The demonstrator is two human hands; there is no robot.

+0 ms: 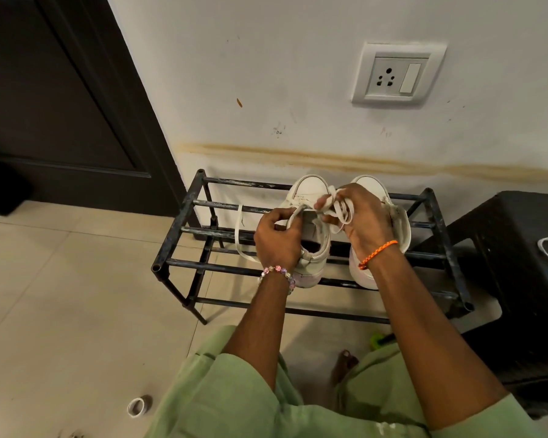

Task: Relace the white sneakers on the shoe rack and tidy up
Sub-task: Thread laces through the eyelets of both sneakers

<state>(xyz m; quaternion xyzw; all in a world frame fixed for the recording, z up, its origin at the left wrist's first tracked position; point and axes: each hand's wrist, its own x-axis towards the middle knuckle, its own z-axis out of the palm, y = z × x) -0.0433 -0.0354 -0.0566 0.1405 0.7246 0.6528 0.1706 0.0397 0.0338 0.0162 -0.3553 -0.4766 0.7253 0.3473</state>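
We see two white sneakers (310, 197) side by side on the black rack (184, 213), toes toward the wall, a loose lace (239, 235) hanging left.

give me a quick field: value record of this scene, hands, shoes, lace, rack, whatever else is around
left hand: left hand pinches the white lace above the left sneaker
right hand: right hand grips bunched loops of the same lace
sneakers: left sneaker and right sneaker stand side by side, toes to the wall
support: black metal shoe rack, top tier
loose lace: one end hangs over the rack bars to the left
floor: tape roll on the tiles
right side: dark stool
wall: socket plate
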